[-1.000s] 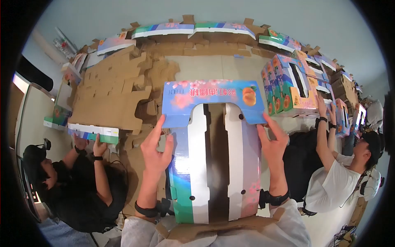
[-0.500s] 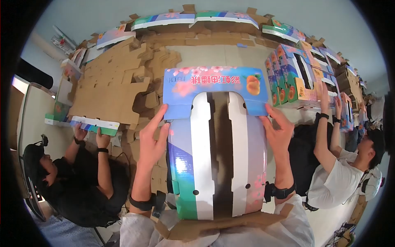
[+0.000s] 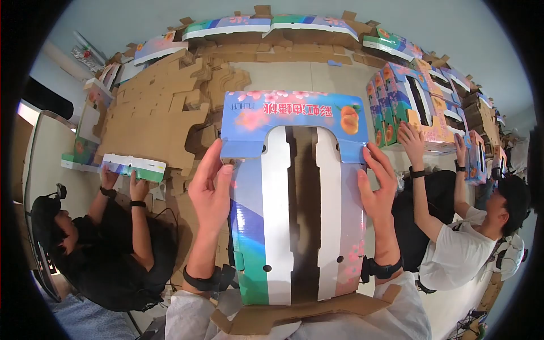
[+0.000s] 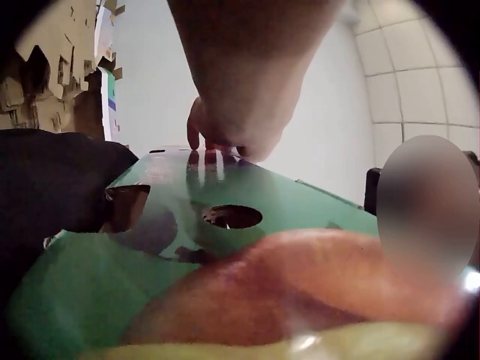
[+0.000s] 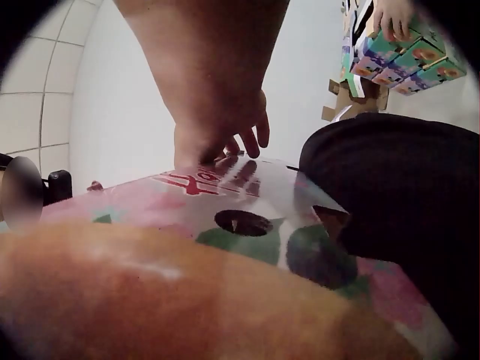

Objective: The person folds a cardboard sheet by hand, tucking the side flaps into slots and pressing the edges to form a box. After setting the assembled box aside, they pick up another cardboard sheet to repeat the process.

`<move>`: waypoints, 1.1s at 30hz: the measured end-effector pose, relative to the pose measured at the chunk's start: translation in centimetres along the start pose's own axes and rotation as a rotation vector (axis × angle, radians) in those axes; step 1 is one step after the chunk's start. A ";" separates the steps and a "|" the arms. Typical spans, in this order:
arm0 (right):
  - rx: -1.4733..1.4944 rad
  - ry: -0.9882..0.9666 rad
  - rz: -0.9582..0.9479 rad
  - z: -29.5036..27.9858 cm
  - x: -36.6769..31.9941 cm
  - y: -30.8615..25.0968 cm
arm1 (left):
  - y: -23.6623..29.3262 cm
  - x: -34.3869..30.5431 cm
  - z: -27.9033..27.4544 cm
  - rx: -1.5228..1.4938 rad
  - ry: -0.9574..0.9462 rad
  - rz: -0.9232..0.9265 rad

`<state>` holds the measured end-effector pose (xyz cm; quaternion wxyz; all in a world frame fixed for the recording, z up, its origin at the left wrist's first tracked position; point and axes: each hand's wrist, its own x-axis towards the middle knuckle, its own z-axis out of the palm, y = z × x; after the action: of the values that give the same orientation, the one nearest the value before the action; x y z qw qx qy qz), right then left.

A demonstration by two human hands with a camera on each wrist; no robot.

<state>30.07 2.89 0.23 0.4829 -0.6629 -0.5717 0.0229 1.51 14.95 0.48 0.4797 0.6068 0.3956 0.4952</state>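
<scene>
A printed cardboard carton [image 3: 297, 226] with pink blossoms and peaches stands before me, a long slot between its two white-edged top panels. Its blue end flap [image 3: 297, 110] spreads flat at the far end, with a curved cut-out over the slot. My left hand [image 3: 208, 190] is at the flap's left corner, fingers extended and thumb along the carton's side. At the right corner, my right hand [image 3: 378, 184] has its fingertips by the flap edge. Both wrist views show round holes in the printed side panels, with left fingers [image 4: 214, 142] and right fingers [image 5: 247, 142] beyond.
Finished-looking cartons [image 3: 405, 105] stand in a row at the right, where a person in white [image 3: 459, 243] reaches over them. Flat brown cardboard sheets [image 3: 147, 113] are stacked at the left. A person in black [image 3: 113, 255] handles a carton piece [image 3: 136, 168] there.
The carton and my hands sit slightly higher in view than a second ago. My left fingers have spread outward from the flap corner. The person at the right moved one hand leftward along the cartons.
</scene>
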 end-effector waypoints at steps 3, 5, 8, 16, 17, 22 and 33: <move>-0.018 -0.012 -0.005 -0.2 0.0 0.0 | -0.2 -0.2 0.3 0.033 -0.039 -0.031; -0.029 -0.020 -0.008 -0.2 0.0 -0.1 | -0.6 -0.2 0.2 0.080 -0.069 -0.027; -0.020 -0.020 0.007 -0.1 -0.1 -0.3 | -1.1 -0.4 -0.1 0.066 -0.156 0.021; 0.034 -0.022 0.083 0.0 -0.2 -0.5 | -1.2 0.2 -1.1 0.252 -0.298 0.109; 0.036 -0.024 0.083 0.0 -0.2 -0.5 | -1.5 0.2 -1.0 0.254 -0.296 0.107; 0.046 -0.024 0.105 -0.1 -0.3 -0.6 | -0.8 -0.2 0.2 0.029 -0.196 0.005; 0.044 -0.023 0.072 -0.2 -0.2 -0.3 | -2.8 2.0 0.0 -0.092 -0.127 0.027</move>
<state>29.87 2.55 0.41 0.4897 -0.6721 -0.5522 0.0606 1.90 17.52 -1.76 0.5244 0.6196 0.3329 0.4799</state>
